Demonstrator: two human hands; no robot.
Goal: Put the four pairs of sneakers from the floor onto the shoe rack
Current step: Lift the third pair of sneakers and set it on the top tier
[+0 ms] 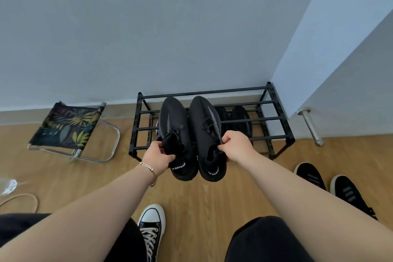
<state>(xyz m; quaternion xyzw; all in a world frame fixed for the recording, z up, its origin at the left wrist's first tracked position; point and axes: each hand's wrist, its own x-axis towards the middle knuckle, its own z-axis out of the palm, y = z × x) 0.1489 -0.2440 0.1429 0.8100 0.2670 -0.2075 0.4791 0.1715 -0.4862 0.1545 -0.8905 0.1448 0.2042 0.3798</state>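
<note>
Black knit sneakers [191, 134], white heel text, both hands.

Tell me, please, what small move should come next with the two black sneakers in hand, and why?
Probably lower both onto the shoe rack: the left hand and right hand each grip a black knit sneaker by its collar, toes over the top bars, heels short of the front rail.
</note>
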